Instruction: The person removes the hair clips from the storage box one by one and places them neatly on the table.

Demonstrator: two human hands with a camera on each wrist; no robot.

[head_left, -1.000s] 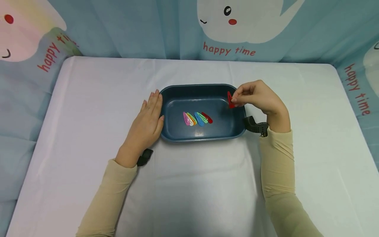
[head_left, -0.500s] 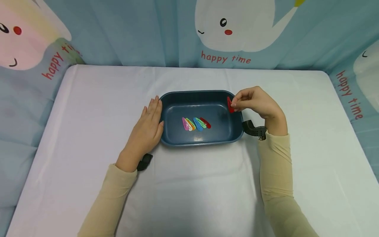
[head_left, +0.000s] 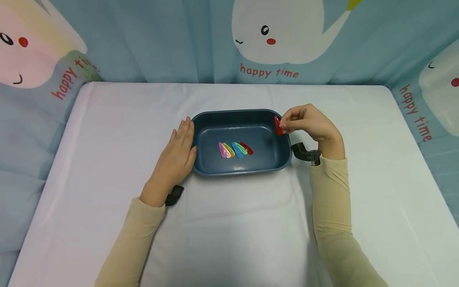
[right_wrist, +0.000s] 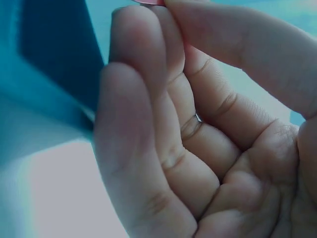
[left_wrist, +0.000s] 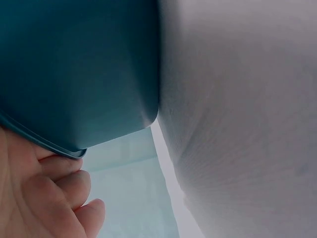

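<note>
A dark blue rectangular tray (head_left: 265,159) sits on the white table. Inside it, a row of small hair clips lies near the middle: a pink clip (head_left: 222,150), yellow-green and orange ones, a blue clip (head_left: 237,150), a green one and a dark red clip (head_left: 246,148). Between thumb and fingertips, my right hand (head_left: 312,123) pinches a red hair clip (head_left: 277,125) over the tray's right rim. Just a sliver of that clip (right_wrist: 149,2) shows in the right wrist view. My left hand (head_left: 174,153), fingers straight, rests against the tray's left side.
White cloth (head_left: 229,223) covers the table. A blue curtain (head_left: 172,40) with cartoon prints and lettering hangs behind the far edge and along both sides. Black wrist straps (head_left: 305,152) sit on both wrists.
The whole head view has shifted slightly, with the scene lower than a second ago. Both hands keep their places against the tray, and the red hair clip stays pinched at the right rim.
</note>
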